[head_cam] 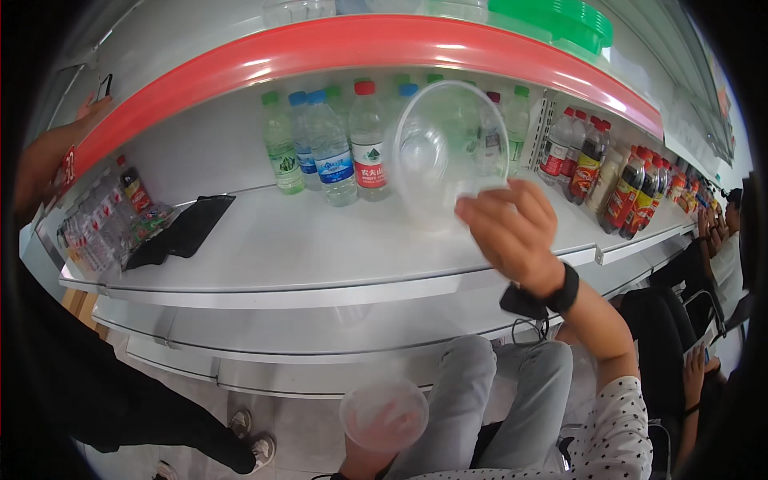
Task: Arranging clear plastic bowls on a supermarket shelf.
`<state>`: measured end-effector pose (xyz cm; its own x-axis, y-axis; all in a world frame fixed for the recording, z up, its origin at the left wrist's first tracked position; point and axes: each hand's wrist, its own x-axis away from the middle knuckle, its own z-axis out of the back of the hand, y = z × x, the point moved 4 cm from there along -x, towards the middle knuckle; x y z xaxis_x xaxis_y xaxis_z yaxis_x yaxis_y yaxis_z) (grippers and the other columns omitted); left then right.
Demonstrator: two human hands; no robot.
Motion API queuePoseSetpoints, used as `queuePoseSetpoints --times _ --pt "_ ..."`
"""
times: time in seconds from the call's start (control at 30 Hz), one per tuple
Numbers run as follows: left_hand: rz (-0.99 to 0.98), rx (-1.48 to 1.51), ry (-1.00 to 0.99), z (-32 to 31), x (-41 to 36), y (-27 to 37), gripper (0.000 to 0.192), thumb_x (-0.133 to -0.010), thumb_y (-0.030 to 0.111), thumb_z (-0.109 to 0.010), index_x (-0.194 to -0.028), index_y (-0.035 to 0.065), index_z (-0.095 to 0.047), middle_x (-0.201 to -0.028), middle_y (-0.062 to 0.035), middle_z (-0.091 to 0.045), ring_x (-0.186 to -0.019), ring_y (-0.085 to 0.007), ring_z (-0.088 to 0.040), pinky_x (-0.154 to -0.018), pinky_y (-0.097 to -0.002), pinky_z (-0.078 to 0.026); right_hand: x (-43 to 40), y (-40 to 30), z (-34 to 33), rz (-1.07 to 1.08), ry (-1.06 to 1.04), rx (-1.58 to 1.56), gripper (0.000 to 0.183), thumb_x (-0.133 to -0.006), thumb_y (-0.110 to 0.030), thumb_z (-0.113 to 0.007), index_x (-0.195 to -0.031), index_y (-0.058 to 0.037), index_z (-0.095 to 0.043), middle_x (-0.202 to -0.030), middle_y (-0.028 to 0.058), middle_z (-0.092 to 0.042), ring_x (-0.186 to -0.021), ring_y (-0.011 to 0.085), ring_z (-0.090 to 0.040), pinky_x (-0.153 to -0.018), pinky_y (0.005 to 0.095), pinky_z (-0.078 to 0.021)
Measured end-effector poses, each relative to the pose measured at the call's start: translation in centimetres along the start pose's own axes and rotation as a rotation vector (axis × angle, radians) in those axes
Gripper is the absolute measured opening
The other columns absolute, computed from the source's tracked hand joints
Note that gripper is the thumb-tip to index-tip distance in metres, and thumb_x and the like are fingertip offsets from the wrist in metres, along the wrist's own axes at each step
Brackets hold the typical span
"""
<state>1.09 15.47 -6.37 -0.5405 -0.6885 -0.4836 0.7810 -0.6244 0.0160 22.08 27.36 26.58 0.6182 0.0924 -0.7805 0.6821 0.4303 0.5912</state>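
Observation:
In front of the middle shelf (270,252) my right hand (519,231), slightly blurred, pinches the lower rim of a clear round plastic container (423,150). The container is tilted, and bottles show through its wall. Low in the picture, beside my left knee, my left hand (363,450) holds a translucent round plastic bowl or lid (384,405). Its fingers show through the plastic. Behind the raised container stand several drink bottles, among them a red-capped water bottle (368,150), a blue-capped one (333,156) and a green-capped one (282,150).
Left on the shelf lie a black plastic bag (186,234) and shrink-wrapped bottles (99,225). Cola bottles (624,192) line the right. A green plastic basin (558,24) sits above the red shelf edge (360,45). A black-clothed person (120,396) stands left; others sit right.

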Motion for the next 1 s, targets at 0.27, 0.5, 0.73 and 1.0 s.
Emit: queuePoseSetpoints --times 0.27,0.5,0.73,1.0 --pt "-0.011 -0.135 0.071 0.2 -0.2 0.3 0.033 -0.084 0.042 -0.052 -0.116 0.0363 -0.056 -0.132 0.0129 -0.047 -0.127 -0.0119 -0.04 -0.099 -0.0613 -0.029 4.8 4.6 -8.8 -0.396 -0.35 -0.351 0.022 -0.091 -0.018 -0.049 -0.085 -0.0036 -0.064 -0.074 0.0135 -0.059 -0.073 0.033 -0.057 -0.076 0.0474 -0.0454" --pt "-0.063 -0.309 0.073 1.0 -0.5 0.5 0.035 -0.083 0.045 -0.053 -0.116 0.0357 -0.055 -0.129 0.0122 -0.049 -0.127 -0.0116 -0.04 -0.097 -0.063 -0.028 4.2 5.7 -10.2 -0.573 -0.656 -0.442 0.036 -0.091 -0.025 -0.047 -0.065 0.0005 -0.052 -0.066 0.0191 -0.054 -0.068 0.0383 -0.05 -0.069 0.0448 -0.0386" --pt "0.15 0.131 -0.084 -1.7 0.7 -0.1 0.038 -0.081 0.05 -0.053 -0.116 0.0359 -0.054 -0.128 0.0128 -0.049 -0.125 -0.0097 -0.041 -0.098 -0.0646 -0.026 3.7 6.0 -8.8 -0.649 -0.432 -0.467 0.019 -0.082 -0.024 -0.062 -0.087 -0.0063 -0.06 -0.087 0.0112 -0.062 -0.082 0.0297 -0.057 -0.085 0.0456 -0.041" --pt "-0.083 -0.177 -0.03 2.5 -0.8 -0.3 0.048 -0.08 0.059 -0.05 -0.121 0.0359 -0.053 -0.128 0.0122 -0.049 -0.126 -0.0125 -0.041 -0.099 -0.0637 -0.027 1.6 -9.7 -1.0 -0.368 -0.558 -1.016 0.045 -0.068 -0.02 -0.07 -0.11 -0.0086 -0.056 -0.113 0.0085 -0.058 -0.112 0.0258 -0.054 -0.106 0.0589 -0.0247"
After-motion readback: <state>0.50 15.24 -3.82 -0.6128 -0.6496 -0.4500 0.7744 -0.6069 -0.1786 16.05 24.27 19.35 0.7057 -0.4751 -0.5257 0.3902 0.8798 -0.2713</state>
